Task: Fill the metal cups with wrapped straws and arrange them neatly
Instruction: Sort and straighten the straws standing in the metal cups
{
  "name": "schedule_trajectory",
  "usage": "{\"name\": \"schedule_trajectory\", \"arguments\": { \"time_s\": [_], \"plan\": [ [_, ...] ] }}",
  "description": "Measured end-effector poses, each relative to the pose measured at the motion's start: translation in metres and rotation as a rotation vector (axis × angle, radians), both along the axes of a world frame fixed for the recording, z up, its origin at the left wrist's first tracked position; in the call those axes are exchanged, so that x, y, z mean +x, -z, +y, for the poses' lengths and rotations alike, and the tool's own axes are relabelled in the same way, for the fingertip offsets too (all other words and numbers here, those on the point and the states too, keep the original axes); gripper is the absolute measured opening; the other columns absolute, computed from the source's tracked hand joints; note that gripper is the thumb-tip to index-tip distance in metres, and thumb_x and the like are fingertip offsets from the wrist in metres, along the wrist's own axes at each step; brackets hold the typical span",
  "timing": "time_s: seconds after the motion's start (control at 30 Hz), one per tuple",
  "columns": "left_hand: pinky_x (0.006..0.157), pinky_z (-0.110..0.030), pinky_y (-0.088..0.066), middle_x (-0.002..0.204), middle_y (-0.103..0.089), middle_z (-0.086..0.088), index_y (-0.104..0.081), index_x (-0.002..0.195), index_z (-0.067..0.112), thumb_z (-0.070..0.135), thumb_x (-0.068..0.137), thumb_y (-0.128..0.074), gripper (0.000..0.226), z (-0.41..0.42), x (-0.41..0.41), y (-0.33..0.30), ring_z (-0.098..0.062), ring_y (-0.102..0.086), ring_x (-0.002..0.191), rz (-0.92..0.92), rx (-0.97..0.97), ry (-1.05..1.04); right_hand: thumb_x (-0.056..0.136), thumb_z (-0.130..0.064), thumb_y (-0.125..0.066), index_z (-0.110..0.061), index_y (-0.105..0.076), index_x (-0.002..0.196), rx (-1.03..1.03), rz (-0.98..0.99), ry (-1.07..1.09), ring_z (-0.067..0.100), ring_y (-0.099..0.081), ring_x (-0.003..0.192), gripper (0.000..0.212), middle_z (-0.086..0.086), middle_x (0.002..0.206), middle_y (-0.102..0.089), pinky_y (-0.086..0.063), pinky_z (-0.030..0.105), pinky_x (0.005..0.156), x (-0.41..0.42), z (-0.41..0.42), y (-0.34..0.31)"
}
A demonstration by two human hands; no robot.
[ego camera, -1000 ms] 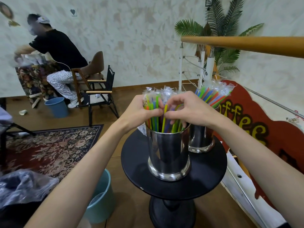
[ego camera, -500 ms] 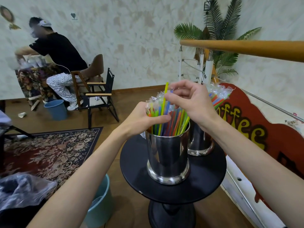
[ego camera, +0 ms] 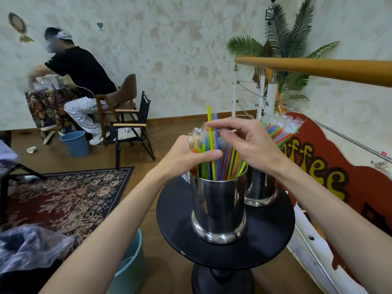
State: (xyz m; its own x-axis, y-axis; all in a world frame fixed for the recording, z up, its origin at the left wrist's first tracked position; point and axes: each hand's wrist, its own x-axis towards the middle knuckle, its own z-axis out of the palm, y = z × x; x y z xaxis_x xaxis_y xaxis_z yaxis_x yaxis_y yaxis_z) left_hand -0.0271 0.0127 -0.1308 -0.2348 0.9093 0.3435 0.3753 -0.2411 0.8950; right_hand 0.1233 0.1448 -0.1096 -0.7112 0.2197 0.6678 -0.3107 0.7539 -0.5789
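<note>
Both metal cups [ego camera: 219,205] hold wrapped straws [ego camera: 224,164]; left hand [ego camera: 186,155] grips them, right hand [ego camera: 252,145] pinches two.

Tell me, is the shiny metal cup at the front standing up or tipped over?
Standing up. The shiny metal cup sits flat on the round black table, colourful wrapped straws pointing upward.

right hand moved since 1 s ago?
Yes. The right hand has risen from the near cup's rim, lifting two straws above the bundle.

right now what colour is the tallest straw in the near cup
Yellow, the tallest straw; head view.
</note>
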Motion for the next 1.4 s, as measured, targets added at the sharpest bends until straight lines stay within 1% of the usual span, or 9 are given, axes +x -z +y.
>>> {"name": "schedule_trajectory", "arguments": {
  "time_s": [0.2,0.53,0.67,0.77,0.93,1.0,1.13,1.27,1.4],
  "plan": [
    [0.088,-0.027,-0.058,0.113,-0.077,-0.001,-0.072,0.117,0.019,0.027,0.09,-0.076,0.028,0.001,-0.001,-0.001,-0.02,-0.073,0.106,0.016,-0.011,-0.003,0.102,0.001,-0.05,-0.017,-0.068,0.128,0.052,0.089,0.106,0.004,-0.062,0.12,0.036,-0.005,0.122,-0.071,-0.049,0.028,0.105,0.004,0.006,-0.006],
    [0.083,-0.023,-0.057,0.107,-0.078,-0.003,-0.071,0.113,0.009,0.02,0.092,-0.072,0.024,0.001,0.003,-0.001,-0.019,-0.074,0.101,0.061,0.001,-0.024,0.099,0.002,-0.056,-0.011,-0.072,0.123,0.237,0.024,0.092,0.006,-0.064,0.109,0.032,0.0,0.116,-0.072,-0.049,0.018,0.094,-0.002,0.0,0.002],
    [0.084,-0.037,-0.06,0.103,-0.077,-0.008,-0.075,0.099,0.013,0.023,0.092,-0.074,0.012,-0.001,0.001,-0.002,-0.027,-0.073,0.098,0.137,-0.018,-0.059,0.09,0.007,-0.065,-0.009,-0.073,0.12,0.269,0.146,0.247,0.005,-0.064,0.099,0.036,0.001,0.112,-0.072,-0.051,0.017,0.089,-0.003,0.006,0.0],
    [0.088,-0.046,-0.057,0.099,-0.073,-0.018,-0.073,0.09,0.014,0.023,0.093,-0.073,0.01,-0.003,-0.003,-0.004,-0.035,-0.07,0.098,0.157,-0.029,-0.115,0.087,0.006,-0.07,-0.008,-0.074,0.113,0.145,0.283,0.375,0.002,-0.066,0.086,0.03,-0.001,0.103,-0.072,-0.052,0.013,0.082,0.002,0.019,-0.01],
    [0.077,-0.022,-0.054,0.083,-0.07,-0.002,-0.072,0.09,0.01,0.009,0.091,-0.073,0.002,-0.006,-0.005,-0.008,-0.011,-0.066,0.082,0.142,-0.015,-0.193,0.091,-0.01,-0.074,-0.013,-0.073,0.1,-0.259,0.392,0.262,0.005,-0.068,0.07,0.009,-0.004,0.078,-0.073,-0.054,0.021,0.069,0.005,0.023,-0.021],
    [0.076,-0.02,-0.055,0.083,-0.071,-0.001,-0.071,0.092,0.009,0.007,0.089,-0.075,0.005,-0.007,-0.006,-0.009,-0.009,-0.068,0.081,0.132,-0.001,-0.216,0.095,-0.014,-0.069,-0.013,-0.071,0.096,-0.322,0.35,0.159,0.009,-0.067,0.061,0.002,-0.001,0.07,-0.074,-0.053,0.022,0.06,0.004,0.016,-0.025],
    [0.075,-0.022,-0.056,0.082,-0.071,0.0,-0.069,0.092,0.011,0.009,0.088,-0.077,0.009,-0.007,-0.005,-0.009,-0.011,-0.069,0.081,0.106,0.019,-0.234,0.096,-0.023,-0.069,-0.013,-0.072,0.082,-0.273,0.156,0.116,0.007,-0.054,0.047,0.018,0.002,0.061,-0.068,-0.043,0.02,0.046,0.002,0.003,-0.023],
    [0.08,-0.024,-0.056,0.094,-0.076,-0.001,-0.067,0.1,0.012,0.013,0.089,-0.077,0.015,-0.008,-0.004,-0.009,-0.016,-0.074,0.092,0.049,0.039,-0.236,0.092,-0.032,-0.072,-0.015,-0.069,0.066,-0.058,-0.123,0.222,0.005,-0.044,0.052,0.031,-0.007,0.055,-0.053,-0.035,0.025,0.054,-0.002,-0.001,-0.011],
    [0.075,-0.019,-0.055,0.087,-0.076,0.004,-0.065,0.096,0.014,0.006,0.087,-0.076,0.016,-0.008,-0.002,-0.01,-0.011,-0.073,0.086,-0.011,0.072,-0.225,0.089,-0.038,-0.073,-0.006,-0.07,0.066,0.085,-0.292,0.286,0.018,-0.054,0.059,0.039,0.008,0.062,-0.062,-0.041,0.035,0.061,-0.01,-0.01,0.006]
  ]
}}
